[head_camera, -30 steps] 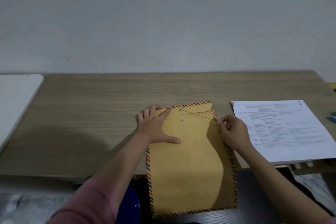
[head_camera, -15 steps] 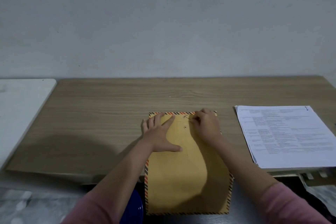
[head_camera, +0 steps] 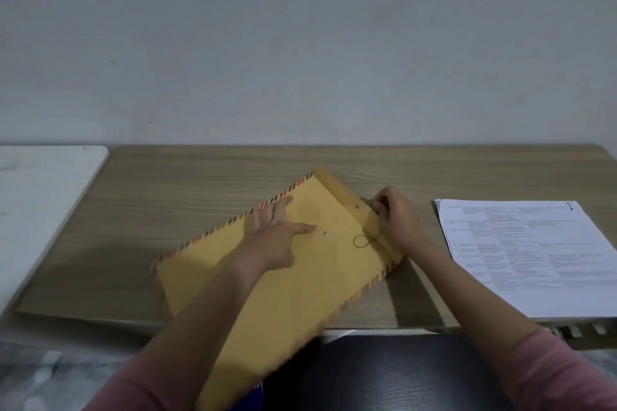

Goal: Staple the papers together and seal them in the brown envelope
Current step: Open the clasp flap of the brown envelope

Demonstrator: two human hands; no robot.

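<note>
The brown envelope [head_camera: 300,264] lies slantwise on the tabletop [head_camera: 200,183], its long axis running from the near edge, where its closed end overhangs toward the person, up and away to the right, so that the mouth points at the far right of the desk. The left hand [head_camera: 280,237] rests flat on its upper half, fingers spread wide and holding nothing, and I judge it is there simply to pin the envelope while the other hand works. The right hand [head_camera: 397,220] sits at the mouth end, fingers curled in a narrow pinch on the flap [head_camera: 347,197] or on the closing string [head_camera: 362,241] that loops beside it; from where I stand the blur makes it hard to say which. The flap appears turned back, which suggests the envelope is being opened to take the sheets. A small metal eyelet [head_camera: 324,233] shows on the envelope's face just beyond the left forefinger. The papers [head_camera: 534,250] wait in a neat stack near the right edge of the tabletop, well apart from the envelope and untouched, and no stapler is visible on the desk.
</note>
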